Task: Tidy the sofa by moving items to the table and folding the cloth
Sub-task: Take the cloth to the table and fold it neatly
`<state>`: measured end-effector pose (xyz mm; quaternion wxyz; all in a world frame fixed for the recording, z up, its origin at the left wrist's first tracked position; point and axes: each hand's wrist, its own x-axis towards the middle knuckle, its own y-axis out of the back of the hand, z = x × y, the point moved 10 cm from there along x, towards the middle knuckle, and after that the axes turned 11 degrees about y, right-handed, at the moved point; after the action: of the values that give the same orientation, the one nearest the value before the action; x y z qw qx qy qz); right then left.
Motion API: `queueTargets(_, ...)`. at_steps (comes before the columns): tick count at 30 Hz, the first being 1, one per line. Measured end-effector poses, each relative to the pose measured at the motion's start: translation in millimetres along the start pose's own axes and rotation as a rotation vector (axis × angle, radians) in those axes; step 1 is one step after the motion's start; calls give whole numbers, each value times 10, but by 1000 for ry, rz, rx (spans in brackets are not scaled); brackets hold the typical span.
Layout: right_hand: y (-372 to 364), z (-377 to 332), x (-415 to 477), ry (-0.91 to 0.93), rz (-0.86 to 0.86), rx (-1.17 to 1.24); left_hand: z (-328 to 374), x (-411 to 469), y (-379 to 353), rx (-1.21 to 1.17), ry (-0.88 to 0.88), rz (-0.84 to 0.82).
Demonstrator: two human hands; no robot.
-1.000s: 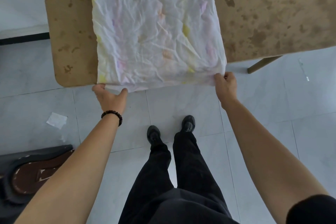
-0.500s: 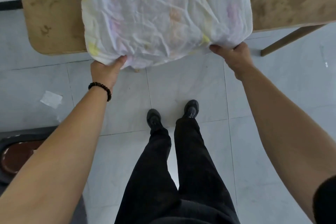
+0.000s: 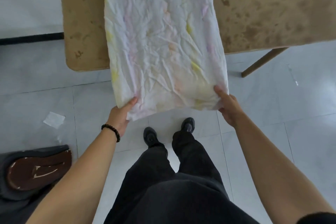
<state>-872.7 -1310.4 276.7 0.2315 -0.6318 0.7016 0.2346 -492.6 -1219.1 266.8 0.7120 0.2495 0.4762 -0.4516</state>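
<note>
A white, wrinkled cloth (image 3: 160, 38) with faint pink and yellow marks lies lengthwise over the brown table (image 3: 263, 9), and its near end hangs past the table's front edge. My left hand (image 3: 121, 116), with a dark bead bracelet at the wrist, grips the near left corner of the cloth. My right hand (image 3: 228, 105) grips the near right corner, thumb on top. Both corners are lifted off the table, above the floor.
The stained table's leg (image 3: 261, 62) slants to the floor at the right. A scrap of white paper (image 3: 54, 119) lies on the grey tiled floor at the left. A dark sofa edge with a worn brown patch (image 3: 36, 169) fills the lower left. My legs and black shoes (image 3: 151, 136) stand below the cloth.
Both hands have pulled the cloth's near end toward me and lifted it, so more of it overhangs the table edge. The view has tilted.
</note>
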Motion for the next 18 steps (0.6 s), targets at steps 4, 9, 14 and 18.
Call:
queueTargets(4, -140, -518, -417, 79, -9, 137, 305, -532, -87, -48, -56, -166)
queueTargets(9, -306, -1102, -700, 157, -37, 262, 749, -953, -42, -89, -159, -143)
queueTargets(14, -356, -1384, -708, 162, -7, 249, 1035, -1037, -115, -198, -39, -180)
queueTargets(18, -364, -1641, -510, 153, 46, 266, 1333, -1050, -300, -169, 0, -208)
